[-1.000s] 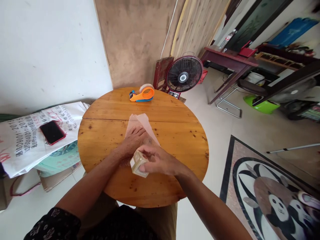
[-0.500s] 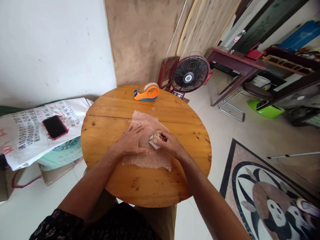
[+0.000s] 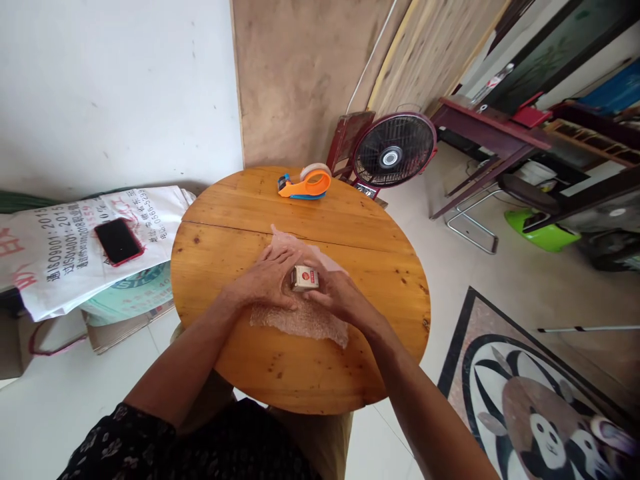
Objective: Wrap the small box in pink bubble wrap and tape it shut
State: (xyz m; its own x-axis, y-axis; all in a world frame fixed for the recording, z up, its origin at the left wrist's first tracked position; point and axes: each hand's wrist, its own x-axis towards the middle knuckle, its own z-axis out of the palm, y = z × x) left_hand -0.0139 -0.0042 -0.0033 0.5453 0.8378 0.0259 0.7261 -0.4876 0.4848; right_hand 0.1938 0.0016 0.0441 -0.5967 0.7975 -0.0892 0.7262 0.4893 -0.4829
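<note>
Looks like a home: a fan behind the round table, with panda floor tiles to the table's right.

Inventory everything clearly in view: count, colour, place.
round wooden table: one, orange-brown, centre
bubble-wrap sheet: one, translucent pinkish, on the table
small cardboard box: one, whitish and red, on the wrap
plastic tape dispenser: one, orange and blue, table's far side
printed sack: one, white, left
rectangular phone: one, black and red, on that sack
lower sack: one, pale green, beneath the other
round caged fan: one, dark red, beyond table
wooden desk: one, dark red, upper right
plastic tub: one, green, right floor
panda floor picture: one, black, white, pinkish, lower right
clutter: count unclear, mixed colours, far right
left hand: one, bare, on the wrap
right hand: one, bare, at the box's right
</note>
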